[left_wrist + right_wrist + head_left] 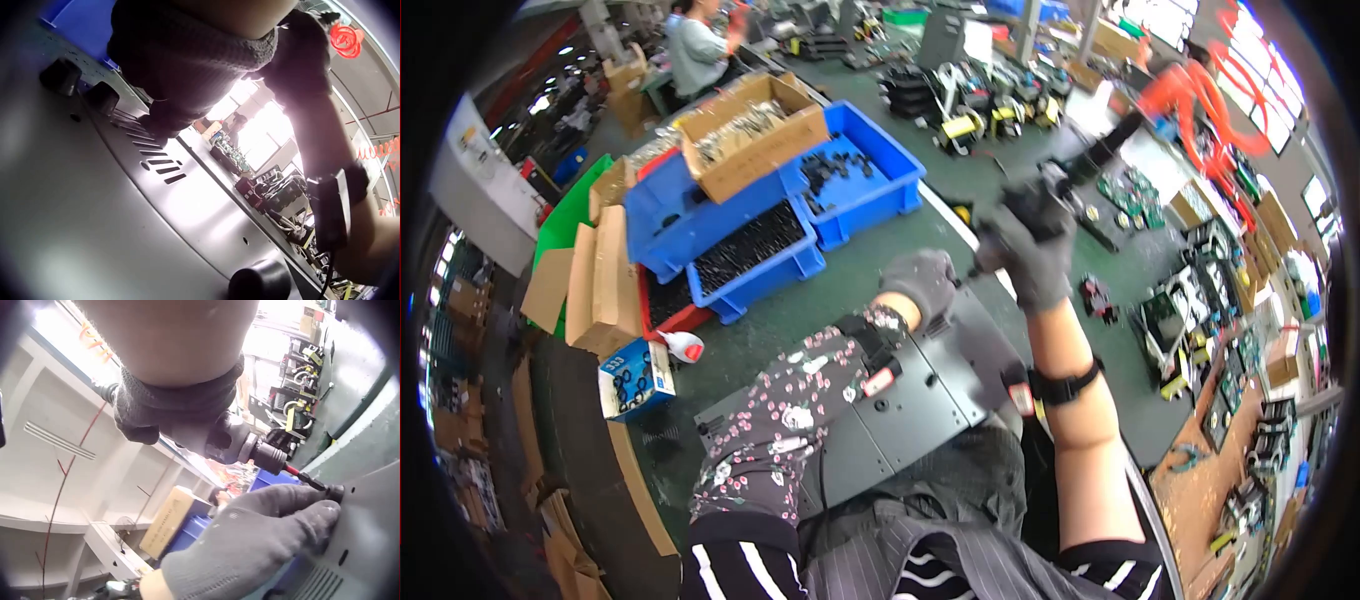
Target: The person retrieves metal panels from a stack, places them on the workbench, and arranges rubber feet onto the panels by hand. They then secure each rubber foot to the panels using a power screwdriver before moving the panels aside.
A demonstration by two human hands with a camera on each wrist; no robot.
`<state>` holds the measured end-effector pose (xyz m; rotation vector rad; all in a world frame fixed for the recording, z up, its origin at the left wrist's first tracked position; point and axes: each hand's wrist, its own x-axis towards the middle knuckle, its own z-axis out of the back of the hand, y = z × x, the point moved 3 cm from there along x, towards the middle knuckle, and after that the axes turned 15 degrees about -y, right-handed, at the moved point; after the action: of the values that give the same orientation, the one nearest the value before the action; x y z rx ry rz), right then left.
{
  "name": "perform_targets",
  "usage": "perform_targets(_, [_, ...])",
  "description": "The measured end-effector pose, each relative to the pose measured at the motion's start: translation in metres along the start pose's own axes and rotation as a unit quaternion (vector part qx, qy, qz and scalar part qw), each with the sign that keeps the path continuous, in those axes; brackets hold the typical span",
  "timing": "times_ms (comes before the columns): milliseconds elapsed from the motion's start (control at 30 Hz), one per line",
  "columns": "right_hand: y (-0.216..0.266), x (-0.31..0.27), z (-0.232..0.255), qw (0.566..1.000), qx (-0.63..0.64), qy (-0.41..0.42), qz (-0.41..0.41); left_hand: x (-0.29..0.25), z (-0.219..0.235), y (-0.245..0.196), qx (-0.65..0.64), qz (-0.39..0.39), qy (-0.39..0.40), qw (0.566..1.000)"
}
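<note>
A grey panel [910, 430] lies at lower centre, close to the worker's body, apparently for easy reach. At its far edge, the gloved left hand [918, 280] pinches a black foot [335, 492], likely to steady it; the right hand [1035, 245] curls firmly round a driver [269, 456], bit aimed at the foot. Blue trays [855, 225] stand upper left, seemingly keeping small parts handy.

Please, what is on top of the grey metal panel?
Black knob-like pieces stand on the panel; the left hand pinches one. The surface behind this hand is covered.
</note>
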<state>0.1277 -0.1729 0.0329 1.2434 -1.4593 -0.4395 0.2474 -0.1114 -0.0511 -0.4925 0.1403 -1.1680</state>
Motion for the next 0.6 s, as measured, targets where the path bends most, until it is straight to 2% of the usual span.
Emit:
perform_targets(67, [0.036,-0.022,0.004,0.992,0.087,-0.041,-0.078,-0.002,0.012,0.001,-0.095,0.103,-0.035,0.99])
perform_targets(100, [0.049,-0.031,0.008,0.991,0.1,-0.053,-0.067,-0.002,0.003,0.01,-0.243,0.144,-0.032,0.959])
perform_targets(133, [0.057,-0.039,0.011,0.99,0.11,-0.068,-0.06,0.001,-0.003,0.019,-0.386,0.177,-0.024,0.905])
perform_targets(167, [0.06,-0.045,0.016,0.987,0.144,-0.041,-0.052,-0.01,0.013,0.019,-0.507,0.27,0.096,0.813])
perform_targets(200, [0.062,-0.051,0.021,0.983,0.175,-0.015,-0.046,-0.026,0.026,0.009,-0.609,0.368,0.086,0.697])
perform_targets(267, [0.067,-0.066,0.027,0.977,0.2,-0.034,-0.065,-0.051,0.038,0.011,-0.661,0.344,0.091,0.66])
perform_targets(367, [0.07,-0.081,0.033,0.975,0.204,-0.047,-0.077,-0.094,0.054,0.01,-0.679,0.333,0.117,0.644])
perform_targets(533, [0.084,-0.102,0.035,0.964,0.246,-0.057,-0.086,-0.16,0.057,0.013,-0.687,0.361,0.119,0.619])
perform_targets(600, [0.089,-0.108,0.034,0.964,0.254,-0.042,-0.073,-0.185,0.048,0.019,-0.746,0.359,0.122,0.547])
